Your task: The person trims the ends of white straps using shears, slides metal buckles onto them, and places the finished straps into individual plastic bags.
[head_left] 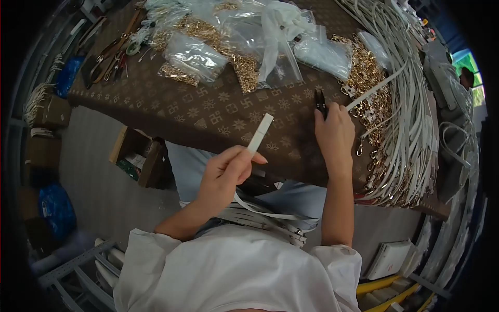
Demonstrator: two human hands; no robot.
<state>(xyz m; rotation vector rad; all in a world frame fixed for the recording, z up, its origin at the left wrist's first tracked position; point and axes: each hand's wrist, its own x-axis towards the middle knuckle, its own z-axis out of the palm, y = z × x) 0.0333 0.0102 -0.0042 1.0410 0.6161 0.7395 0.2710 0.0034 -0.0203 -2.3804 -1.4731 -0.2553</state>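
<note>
My left hand is closed on a flat white strap, whose end points up above the fingers. The rest of that strap seems to trail down toward my lap, where more white straps lie. At the table's front right, my right hand grips a small black tool that looks like pliers, its tip pointing away from me. Beside my right fingers, another strap end reaches out from a large bundle of white straps. Gold metal clasps are heaped between that hand and the bundle.
A brown patterned cloth covers the table. Along its back lie clear plastic bags and piles of gold hardware. Scissors rest at the far left. An open cardboard box stands on the floor below the table.
</note>
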